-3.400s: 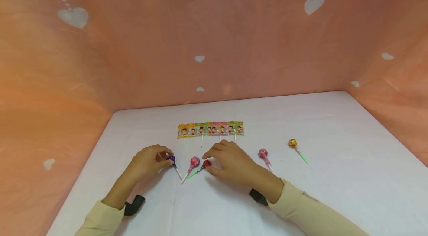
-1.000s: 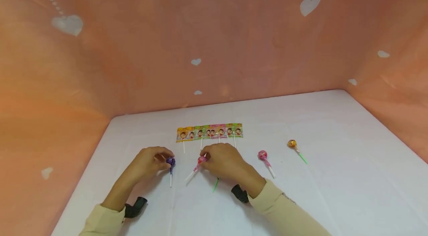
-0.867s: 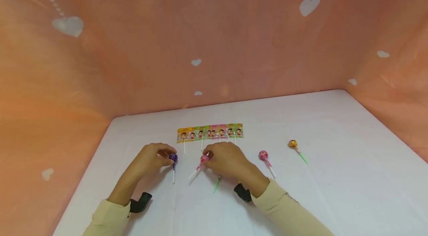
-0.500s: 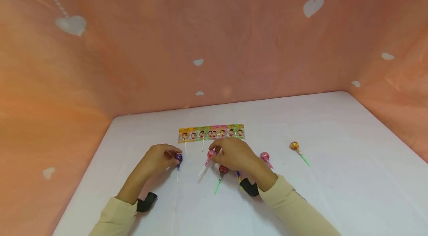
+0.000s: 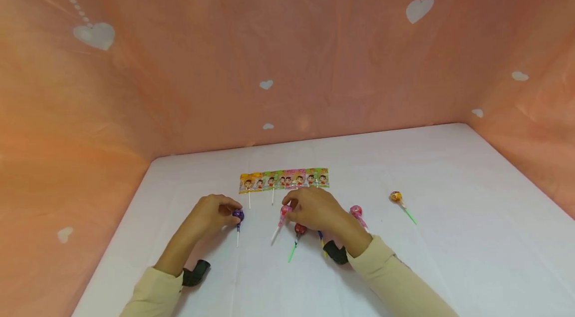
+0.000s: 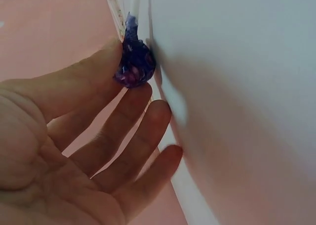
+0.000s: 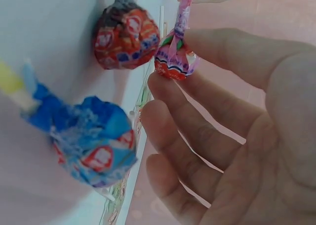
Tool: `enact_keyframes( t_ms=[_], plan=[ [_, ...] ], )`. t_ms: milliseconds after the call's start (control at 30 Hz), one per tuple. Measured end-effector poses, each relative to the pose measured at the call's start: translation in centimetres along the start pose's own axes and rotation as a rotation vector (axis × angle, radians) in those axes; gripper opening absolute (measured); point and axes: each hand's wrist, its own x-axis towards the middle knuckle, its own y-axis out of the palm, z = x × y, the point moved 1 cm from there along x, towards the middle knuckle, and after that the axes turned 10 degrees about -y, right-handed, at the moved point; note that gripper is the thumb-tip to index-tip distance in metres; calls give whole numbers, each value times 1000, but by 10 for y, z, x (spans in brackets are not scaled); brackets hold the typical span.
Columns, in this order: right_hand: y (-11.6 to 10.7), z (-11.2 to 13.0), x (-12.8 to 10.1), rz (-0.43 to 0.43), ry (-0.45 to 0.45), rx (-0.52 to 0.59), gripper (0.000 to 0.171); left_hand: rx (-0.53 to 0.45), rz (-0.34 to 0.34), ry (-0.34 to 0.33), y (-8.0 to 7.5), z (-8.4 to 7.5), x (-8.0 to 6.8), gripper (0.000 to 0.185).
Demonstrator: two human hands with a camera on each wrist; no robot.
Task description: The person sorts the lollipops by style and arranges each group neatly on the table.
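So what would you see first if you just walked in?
Probably the two hands pinching lollipops on the white table: the left hand holds a purple lollipop, the right hand a pink lollipop. Behind them lies a bright strip of candy packets.

Purple lollipop (image 5: pixel 238 215) and pink lollipop (image 5: pixel 285 210), flat on white table (image 5: pixel 449 237)
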Motion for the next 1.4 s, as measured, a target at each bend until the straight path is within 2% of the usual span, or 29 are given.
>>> enact_keyframes(
  t_ms=[100, 400, 767, 1000, 1267, 1400],
  plan=[
    [1, -1, 0, -6, -10, -1, 25, 0, 0, 18, -2, 2, 0, 26],
    [3, -2, 0, 8, -23, -15, 27, -2, 15, -10, 0, 4, 1, 24],
    [1, 3, 2, 0, -52, 2, 28, 14, -9, -24, 2, 0, -3, 22],
    [0, 7, 14, 25, -123, -99, 26, 66, -58, -10, 1, -3, -3, 22],
    [-10, 13, 32, 60, -185, -163, 22, 82, -52, -9, -1, -2, -2, 23],
    [-10, 13, 40, 84, -213, -153, 19, 79, -43, 3, 1, -1, -3, 23]
  ],
)
